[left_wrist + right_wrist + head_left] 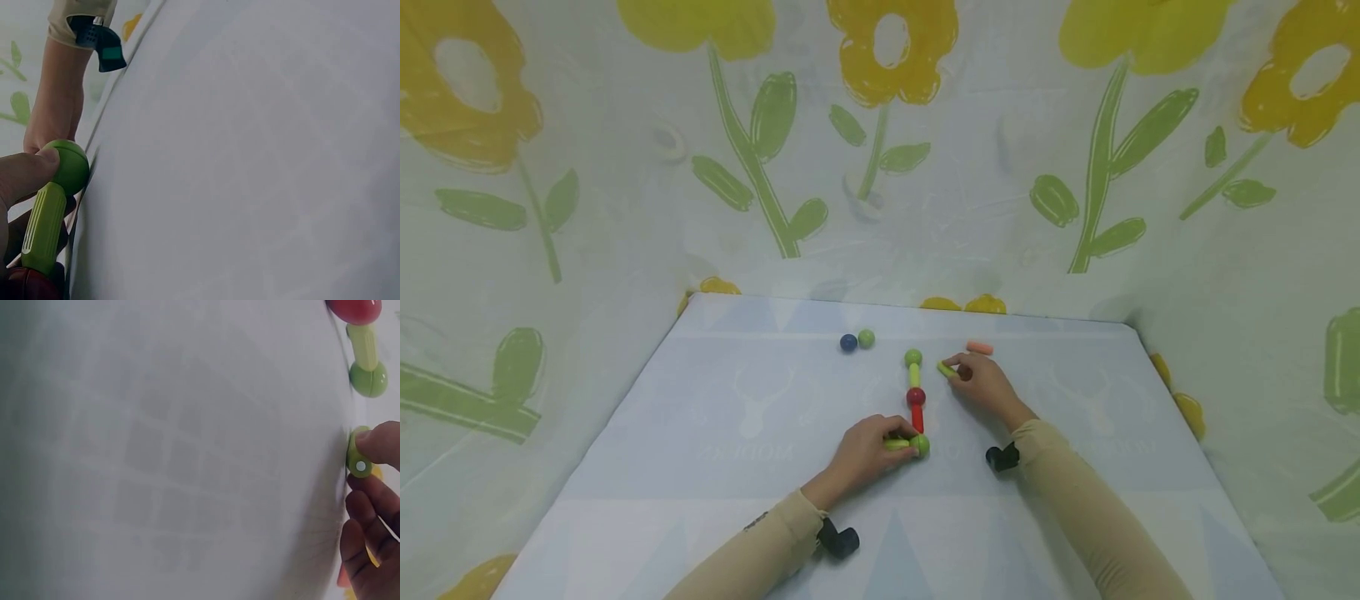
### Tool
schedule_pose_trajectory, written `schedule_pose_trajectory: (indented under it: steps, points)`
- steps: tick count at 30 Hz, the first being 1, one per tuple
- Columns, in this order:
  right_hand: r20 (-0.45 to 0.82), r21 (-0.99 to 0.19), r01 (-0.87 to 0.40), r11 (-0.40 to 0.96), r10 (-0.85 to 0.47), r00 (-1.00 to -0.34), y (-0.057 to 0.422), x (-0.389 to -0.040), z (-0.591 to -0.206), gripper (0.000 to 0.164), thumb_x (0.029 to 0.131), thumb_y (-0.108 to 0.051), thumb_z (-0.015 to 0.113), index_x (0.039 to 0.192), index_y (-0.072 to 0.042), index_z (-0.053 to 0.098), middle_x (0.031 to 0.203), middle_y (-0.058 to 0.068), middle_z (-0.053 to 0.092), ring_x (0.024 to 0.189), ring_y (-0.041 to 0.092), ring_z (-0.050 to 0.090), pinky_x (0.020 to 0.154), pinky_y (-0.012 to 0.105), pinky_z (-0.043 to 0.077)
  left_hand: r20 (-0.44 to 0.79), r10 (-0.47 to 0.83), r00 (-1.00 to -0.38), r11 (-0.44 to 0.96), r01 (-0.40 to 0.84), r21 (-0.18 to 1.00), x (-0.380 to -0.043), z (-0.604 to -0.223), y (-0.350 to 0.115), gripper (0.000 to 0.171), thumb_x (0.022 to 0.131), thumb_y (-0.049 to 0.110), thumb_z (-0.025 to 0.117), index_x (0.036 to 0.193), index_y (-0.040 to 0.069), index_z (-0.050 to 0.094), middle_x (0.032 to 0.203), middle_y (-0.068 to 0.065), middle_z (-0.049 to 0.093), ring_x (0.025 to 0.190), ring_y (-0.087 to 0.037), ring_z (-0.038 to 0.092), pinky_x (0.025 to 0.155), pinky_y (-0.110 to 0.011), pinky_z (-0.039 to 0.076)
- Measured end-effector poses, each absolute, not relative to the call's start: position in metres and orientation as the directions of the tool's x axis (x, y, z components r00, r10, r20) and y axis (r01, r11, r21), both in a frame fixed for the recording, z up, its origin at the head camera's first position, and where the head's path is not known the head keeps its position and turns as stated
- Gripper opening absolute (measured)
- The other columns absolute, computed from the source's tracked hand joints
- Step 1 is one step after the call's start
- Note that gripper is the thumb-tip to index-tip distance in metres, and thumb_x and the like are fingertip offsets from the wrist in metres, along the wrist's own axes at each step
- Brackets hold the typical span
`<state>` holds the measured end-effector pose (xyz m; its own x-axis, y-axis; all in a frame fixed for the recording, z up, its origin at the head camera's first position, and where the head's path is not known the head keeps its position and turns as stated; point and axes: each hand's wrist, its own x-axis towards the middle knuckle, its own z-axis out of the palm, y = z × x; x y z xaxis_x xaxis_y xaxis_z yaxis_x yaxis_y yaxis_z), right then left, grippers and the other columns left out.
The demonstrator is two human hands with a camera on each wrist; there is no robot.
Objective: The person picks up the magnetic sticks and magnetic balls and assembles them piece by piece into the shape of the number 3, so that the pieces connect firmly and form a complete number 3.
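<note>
My left hand [868, 450] grips a green ball [919, 447], its thumb on the ball. A yellow-green rod [45, 228] runs from that ball to a dark red ball [31, 284], mostly hidden under the hand in the head view. From the held ball, a red rod [917, 418] leads to a red ball [916, 397]; a second yellow-green rod [914, 377] continues to another green ball [913, 357]. To the right of this chain, my right hand [988, 388] pinches a short yellow-green magnetic rod [357, 451] with a silver disc at its end.
A dark blue ball [848, 342] and a green ball [867, 338] lie side by side at the back of the white table [700, 400]. An orange-pink rod [980, 347] lies just beyond the right hand. Flower-printed cloth [970, 192] encloses the table's back and sides.
</note>
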<state>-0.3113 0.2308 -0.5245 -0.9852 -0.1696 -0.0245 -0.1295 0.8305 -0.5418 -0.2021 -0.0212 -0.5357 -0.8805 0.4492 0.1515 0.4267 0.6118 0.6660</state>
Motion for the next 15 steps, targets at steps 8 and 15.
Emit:
schedule_pose_trajectory:
  steps: [8,15]
  points:
    - [-0.005,-0.537,-0.144,0.831,-0.173,-0.985,0.2297,-0.3095,-0.5214,0.031,0.091,-0.019,0.068,0.122,-0.018,0.068,0.105,0.004,0.067,0.093,0.020,0.057,0.087,0.039,0.049,0.151,0.444,-0.883,0.612,0.422,0.669,-0.2016,-0.5346,-0.0212,0.019,0.084,0.039,0.075,0.102,0.033,0.071,0.090,0.019,0.067,0.081,-0.001,0.053,0.076,-0.022,0.046]
    - [0.030,-0.543,-0.161,0.824,-0.172,-0.985,0.2280,-0.3117,-0.5170,0.029,0.091,-0.017,0.067,0.120,-0.017,0.069,0.105,0.004,0.069,0.093,0.020,0.060,0.084,0.038,0.051,0.164,0.448,-0.879,0.605,0.433,0.668,-0.2013,-0.5357,-0.0214,0.019,0.084,0.039,0.076,0.101,0.033,0.071,0.090,0.018,0.067,0.080,0.000,0.053,0.075,-0.022,0.046]
